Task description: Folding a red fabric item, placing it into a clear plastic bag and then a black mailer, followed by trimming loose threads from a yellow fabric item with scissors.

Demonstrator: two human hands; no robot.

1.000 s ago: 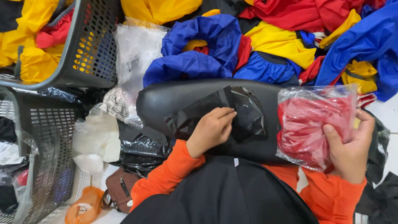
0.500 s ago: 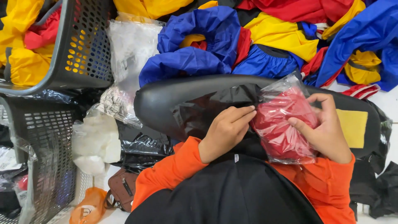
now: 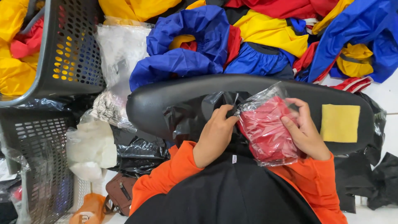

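A clear plastic bag with a folded red garment (image 3: 265, 130) lies on a black padded board (image 3: 157, 103) across my lap. My right hand (image 3: 306, 132) presses on the bag's right side. My left hand (image 3: 215, 135) grips the bag's left edge, over a black plastic bag (image 3: 186, 116) spread on the board. A yellow square patch (image 3: 340, 123) lies on the board at the right. My sleeves are orange.
A heap of blue, yellow and red garments (image 3: 257, 37) lies beyond the board. A dark grey basket (image 3: 62, 54) with yellow and red garments stands at the upper left, a second basket (image 3: 37, 161) below it. Clear bags (image 3: 120, 54) and black bags (image 3: 137, 149) lie between.
My right hand brought the red bagged garment from the right side onto the middle of the board. My left hand moved right to meet the bag's edge.
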